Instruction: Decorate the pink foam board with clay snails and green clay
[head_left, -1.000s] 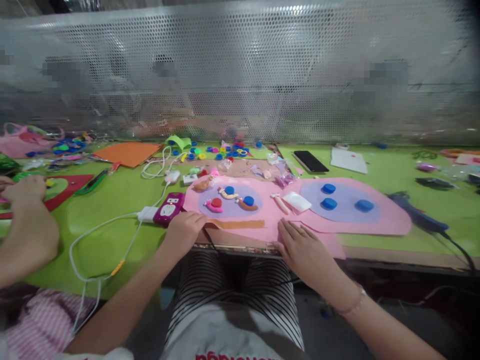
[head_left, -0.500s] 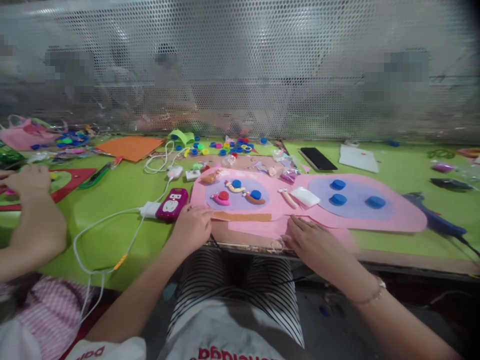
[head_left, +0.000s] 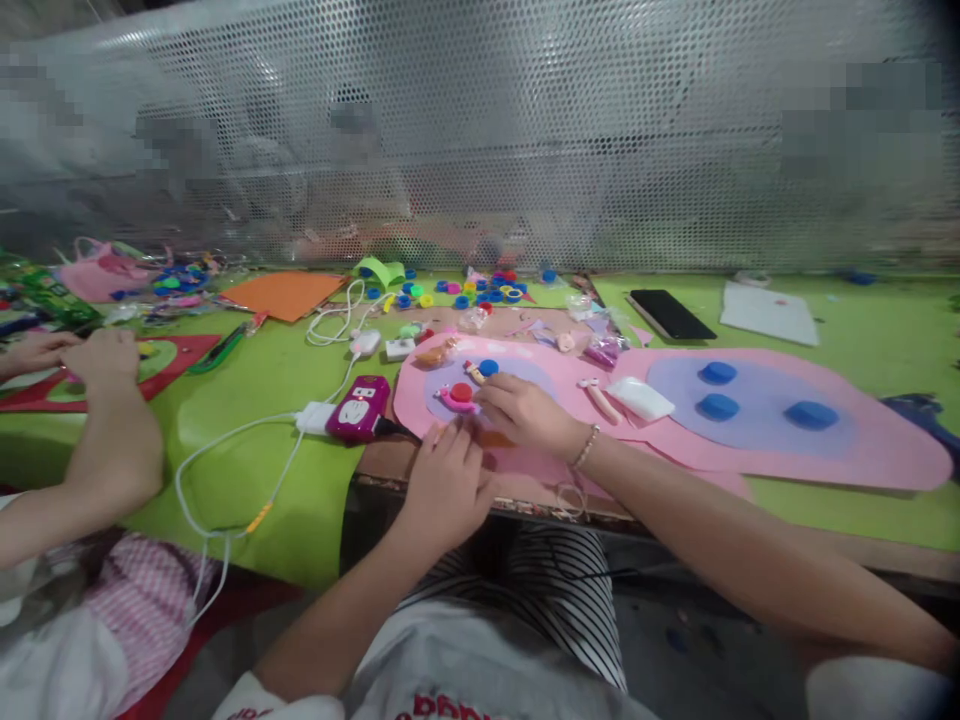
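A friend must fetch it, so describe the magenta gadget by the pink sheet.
Find the big pink felt sheet on the green table. Off its left end, ahead of the person's left hand, lies the magenta gadget. Unlike the bits nearby, it is a dark pink slab with a white panel and a white charger block at its end.

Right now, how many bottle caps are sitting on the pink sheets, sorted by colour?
Blue caps: 4
Red caps: 1
Total: 5 in view. The right hand covers part of the left pink sheet, so it may hide more.
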